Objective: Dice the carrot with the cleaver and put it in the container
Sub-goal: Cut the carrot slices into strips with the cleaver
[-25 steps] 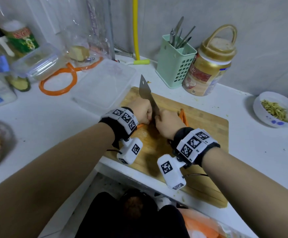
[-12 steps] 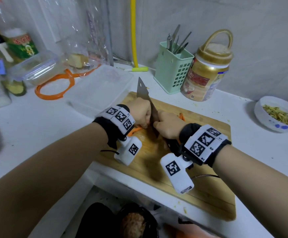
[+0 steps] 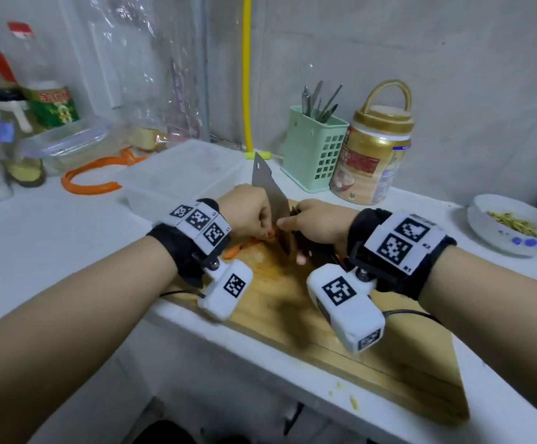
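Steel cleaver (image 3: 268, 190) stays upright at the cutting board (image 3: 389, 357), gripped by the right hand (image 3: 320, 224); the left hand (image 3: 248, 211) still pins the carrot (image 3: 240, 248): dicing continues.

A single head-worn view is aimed forward and down, close over the cutting board (image 3: 350, 347) at the counter's near edge.

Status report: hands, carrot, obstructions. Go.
Right hand grips steel cleaver. Left hand pins orange carrot on wooden board. Clear plastic container behind, unobstructed.
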